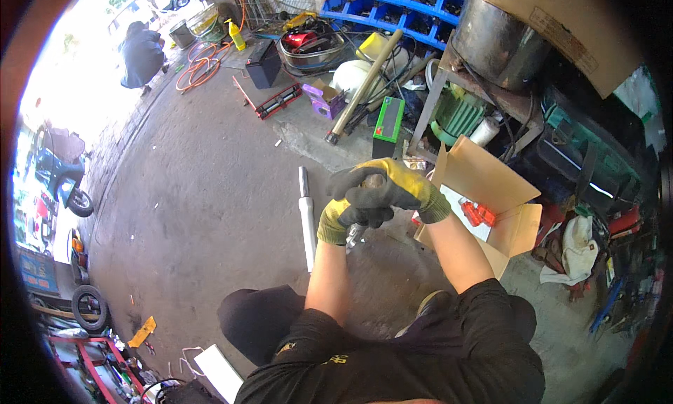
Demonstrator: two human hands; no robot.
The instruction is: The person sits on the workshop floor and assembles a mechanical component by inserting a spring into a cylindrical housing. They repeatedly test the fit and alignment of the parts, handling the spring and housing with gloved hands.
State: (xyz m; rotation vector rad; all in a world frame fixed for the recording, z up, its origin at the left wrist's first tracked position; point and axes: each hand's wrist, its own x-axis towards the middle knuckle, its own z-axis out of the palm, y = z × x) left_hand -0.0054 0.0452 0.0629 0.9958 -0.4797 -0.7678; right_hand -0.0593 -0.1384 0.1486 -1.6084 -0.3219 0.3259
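Both my hands wear yellow and dark grey work gloves and are closed together in front of me. My left hand (345, 212) wraps the lower side of a metal part with a round, brownish end (374, 182). From above and the right, my right hand (401, 182) closes over the same part. Most of it is hidden by the gloves, so its kind does not show. A shiny metal piece (355, 236) shows below my left hand; whether it joins the held part I cannot tell. On the floor just left lies a silver motorcycle fork leg (306, 218).
An open cardboard box (484, 172) with red pieces inside stands close on the right. Beyond my hands are a green-topped battery (388, 120), a long tube (364, 88) and a purple box (323, 99). A person (141, 55) crouches far left, beyond a scooter (63, 172).
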